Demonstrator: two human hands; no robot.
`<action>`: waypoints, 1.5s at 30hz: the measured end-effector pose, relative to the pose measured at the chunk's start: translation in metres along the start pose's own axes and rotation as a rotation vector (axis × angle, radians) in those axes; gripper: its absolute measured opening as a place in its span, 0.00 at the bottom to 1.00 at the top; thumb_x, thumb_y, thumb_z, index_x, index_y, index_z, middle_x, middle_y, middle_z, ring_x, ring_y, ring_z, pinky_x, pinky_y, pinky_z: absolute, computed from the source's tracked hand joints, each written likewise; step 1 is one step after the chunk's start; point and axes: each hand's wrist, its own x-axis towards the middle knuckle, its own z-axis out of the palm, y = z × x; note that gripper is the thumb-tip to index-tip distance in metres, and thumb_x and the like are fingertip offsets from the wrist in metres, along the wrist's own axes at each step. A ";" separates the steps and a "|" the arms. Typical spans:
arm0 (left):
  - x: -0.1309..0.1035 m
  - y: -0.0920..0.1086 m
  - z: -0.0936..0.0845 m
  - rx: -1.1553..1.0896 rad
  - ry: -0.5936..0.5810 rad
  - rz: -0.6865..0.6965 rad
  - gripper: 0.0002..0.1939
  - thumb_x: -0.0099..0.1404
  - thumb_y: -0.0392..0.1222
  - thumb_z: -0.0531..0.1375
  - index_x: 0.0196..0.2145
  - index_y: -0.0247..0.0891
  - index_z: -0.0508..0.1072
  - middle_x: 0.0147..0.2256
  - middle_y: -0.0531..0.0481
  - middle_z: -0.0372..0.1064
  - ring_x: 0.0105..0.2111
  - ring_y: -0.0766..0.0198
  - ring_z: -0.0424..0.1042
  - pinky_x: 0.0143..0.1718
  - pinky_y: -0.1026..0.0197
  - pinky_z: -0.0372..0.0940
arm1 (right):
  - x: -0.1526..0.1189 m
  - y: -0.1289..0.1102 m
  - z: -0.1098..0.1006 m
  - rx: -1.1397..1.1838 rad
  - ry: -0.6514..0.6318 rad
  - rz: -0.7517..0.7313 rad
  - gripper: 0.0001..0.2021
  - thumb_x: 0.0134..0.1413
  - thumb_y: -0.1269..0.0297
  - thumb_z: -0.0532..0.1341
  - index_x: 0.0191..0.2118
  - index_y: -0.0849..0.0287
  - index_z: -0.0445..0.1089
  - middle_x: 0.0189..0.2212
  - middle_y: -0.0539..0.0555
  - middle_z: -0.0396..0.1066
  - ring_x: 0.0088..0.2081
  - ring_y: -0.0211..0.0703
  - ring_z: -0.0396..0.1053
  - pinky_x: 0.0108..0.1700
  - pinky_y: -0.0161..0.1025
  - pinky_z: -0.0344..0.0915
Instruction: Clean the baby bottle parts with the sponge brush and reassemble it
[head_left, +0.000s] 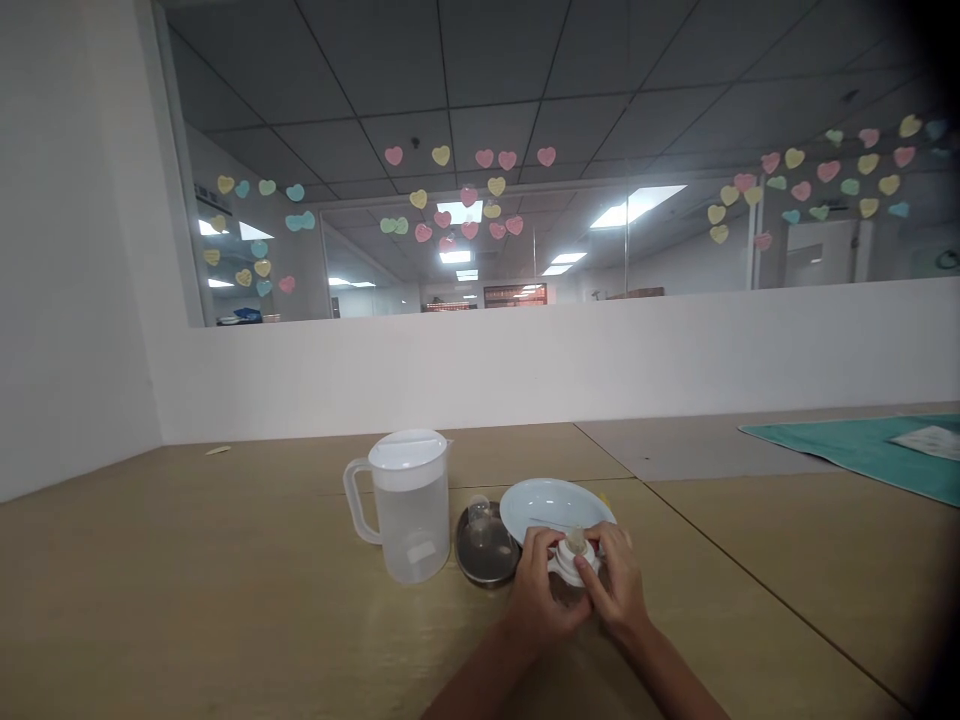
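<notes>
A white round collar-like piece (574, 562) with a small translucent nipple-like tip is held between both hands. My left hand (541, 590) curls around its left side, fingers closed on it. From the right, my right hand (619, 585) grips the same piece, its thumb against the front. Just behind the hands lies a pale blue oval bowl (544, 500), partly hidden by them. A dark metal dish (486, 555) stands left of my left hand, with a small clear dome-shaped piece (478, 510) at its back edge.
Further left on the wooden table (225, 600) stands a translucent lidded pitcher (412, 515), handle to the left. A teal cloth (862, 450) lies at the back right. Behind the table rises a white wall (525, 370) with a window above.
</notes>
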 end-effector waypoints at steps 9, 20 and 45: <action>-0.002 -0.007 0.002 -0.011 -0.050 -0.004 0.32 0.48 0.36 0.62 0.52 0.37 0.59 0.46 0.43 0.65 0.45 0.56 0.66 0.48 0.53 0.64 | 0.000 -0.004 -0.006 -0.078 0.107 -0.085 0.03 0.54 0.65 0.53 0.34 0.58 0.61 0.25 0.50 0.61 0.27 0.40 0.58 0.33 0.42 0.53; -0.002 -0.009 0.002 -0.003 -0.078 -0.064 0.36 0.48 0.37 0.62 0.55 0.37 0.58 0.48 0.42 0.65 0.46 0.54 0.67 0.47 0.51 0.66 | -0.006 -0.008 -0.003 -0.066 0.154 -0.128 0.05 0.50 0.68 0.57 0.36 0.57 0.63 0.34 0.57 0.61 0.36 0.47 0.62 0.35 0.45 0.61; -0.006 -0.008 0.000 0.093 -0.045 0.032 0.41 0.53 0.43 0.60 0.61 0.35 0.48 0.55 0.36 0.56 0.52 0.50 0.62 0.50 0.51 0.64 | 0.000 0.003 0.000 0.225 -0.035 0.173 0.14 0.59 0.60 0.49 0.39 0.56 0.71 0.35 0.55 0.70 0.38 0.47 0.66 0.40 0.43 0.64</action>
